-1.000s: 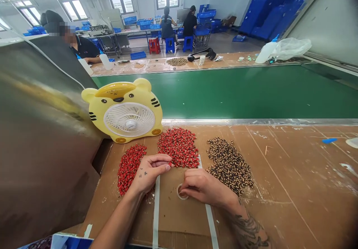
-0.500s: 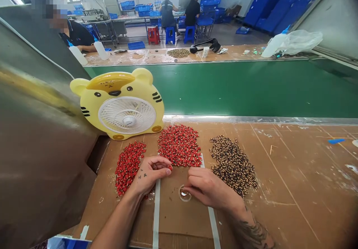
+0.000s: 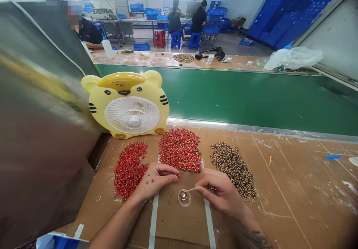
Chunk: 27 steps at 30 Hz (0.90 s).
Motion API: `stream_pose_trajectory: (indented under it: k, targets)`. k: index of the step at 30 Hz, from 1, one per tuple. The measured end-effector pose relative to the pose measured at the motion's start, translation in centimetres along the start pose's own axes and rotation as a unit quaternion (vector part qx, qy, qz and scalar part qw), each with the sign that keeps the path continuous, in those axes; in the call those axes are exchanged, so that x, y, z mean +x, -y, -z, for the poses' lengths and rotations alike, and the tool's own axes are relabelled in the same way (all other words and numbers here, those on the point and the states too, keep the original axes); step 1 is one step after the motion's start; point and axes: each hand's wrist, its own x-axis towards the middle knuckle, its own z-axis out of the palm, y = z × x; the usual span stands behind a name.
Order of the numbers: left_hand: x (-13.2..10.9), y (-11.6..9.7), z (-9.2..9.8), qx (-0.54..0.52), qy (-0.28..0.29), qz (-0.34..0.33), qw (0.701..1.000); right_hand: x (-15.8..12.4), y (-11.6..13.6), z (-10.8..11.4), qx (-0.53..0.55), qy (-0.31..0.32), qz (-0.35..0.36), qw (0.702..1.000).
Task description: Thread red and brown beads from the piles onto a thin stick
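Observation:
My left hand (image 3: 156,182) pinches a small red piece (image 3: 178,175) between thumb and fingertips, just in front of the middle pile of red pieces (image 3: 180,149). Another pile of red pieces (image 3: 127,172) lies beyond my left wrist, partly hidden by it. In my closed right hand (image 3: 222,191) is a thin wooden toothpick (image 3: 191,189). Its tip reaches into a small round clear dish (image 3: 184,203) that seems to hold a clear liquid. Behind the right hand spreads a pile of small black-and-tan pieces (image 3: 235,169).
A yellow tiger-shaped fan (image 3: 96,87) stands behind the left pile. Beyond the cardboard-covered table (image 3: 279,189) runs a green belt (image 3: 237,88). Grey metal housing (image 3: 41,129) borders the left side. Several people sit farther back.
My right hand has drawn back to the right from the dish, so the toothpick and the dish now show clearly. The left hand keeps its pinch. The whole view has shifted slightly.

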Motion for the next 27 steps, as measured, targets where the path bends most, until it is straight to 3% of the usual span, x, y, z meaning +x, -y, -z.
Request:
stream_pose_trajectory:
  k: [3, 7, 27]
  targets:
    - [-0.2, -0.4, -0.4, -0.011, 0.011, 0.02, 1.0, -0.1, 0.0, -0.1, 0.037, -0.095, 0.001, 0.995]
    - [-0.3, -0.5, -0.6, -0.015, 0.031, 0.021, 0.999, 0.1, 0.0, -0.7, 0.043, -0.133, 0.006, 0.99]
    - [-0.5, -0.6, -0.9, -0.044, 0.055, 0.015, 0.997, 0.3, -0.3, -1.0, 0.021, -0.124, -0.017, 0.992]
